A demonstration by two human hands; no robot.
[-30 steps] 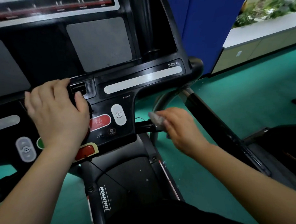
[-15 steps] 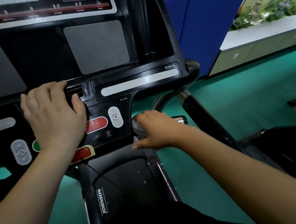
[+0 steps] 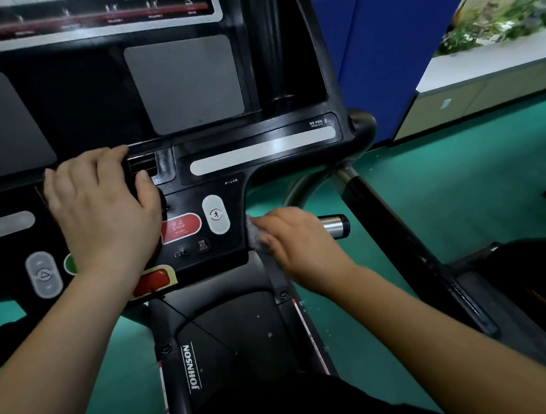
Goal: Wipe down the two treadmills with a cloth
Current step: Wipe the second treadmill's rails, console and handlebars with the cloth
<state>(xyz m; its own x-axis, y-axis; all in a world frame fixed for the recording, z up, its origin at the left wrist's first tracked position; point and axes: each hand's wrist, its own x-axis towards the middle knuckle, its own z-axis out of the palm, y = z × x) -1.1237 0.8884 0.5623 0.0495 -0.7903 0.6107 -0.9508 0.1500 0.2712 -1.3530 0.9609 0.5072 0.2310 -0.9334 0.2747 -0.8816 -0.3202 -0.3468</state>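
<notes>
Right hand has slid inward along the pulse-grip bar; it pinches the grey cloth against the treadmill console, right edge. Bar's axis runs rightward from grip; left hand rests on console, fingers relaxed, farther off.

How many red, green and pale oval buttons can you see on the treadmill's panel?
Red: 2, the STOP button and the lower red button.
Green: 1, the green button, half hidden.
Pale oval: 2, the runner button and the arrow button.
Total: 5
</notes>
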